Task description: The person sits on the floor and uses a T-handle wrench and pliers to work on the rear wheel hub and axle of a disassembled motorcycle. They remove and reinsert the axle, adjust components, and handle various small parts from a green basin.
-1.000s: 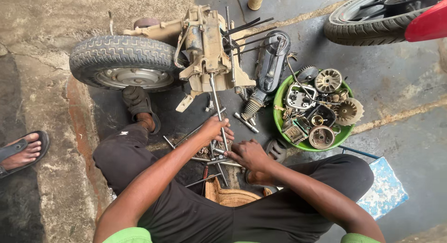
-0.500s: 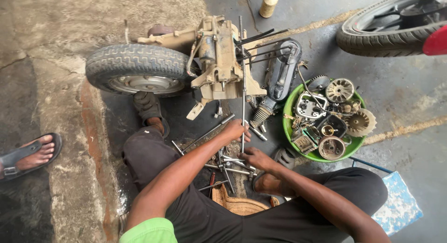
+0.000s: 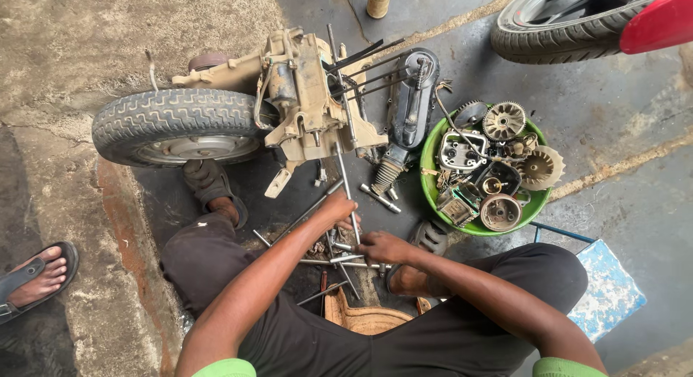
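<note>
We've got our left hand (image 3: 339, 207) wrapped round a long metal rod (image 3: 345, 176), right hand (image 3: 381, 247) pinching loose rods (image 3: 328, 261) on the floor. Past them sit the engine block (image 3: 307, 110), a green bowl (image 3: 429, 180) of parts and a small tan bottle (image 3: 378, 1).

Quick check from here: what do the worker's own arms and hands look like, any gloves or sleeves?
Both arms are bare from the shoulder down, with no gloves, watch or bands visible. The left hand and right hand are uncovered. Bright green short sleeve edges show at the bottom of the head view, one on each side. No cables or markings appear.
</note>
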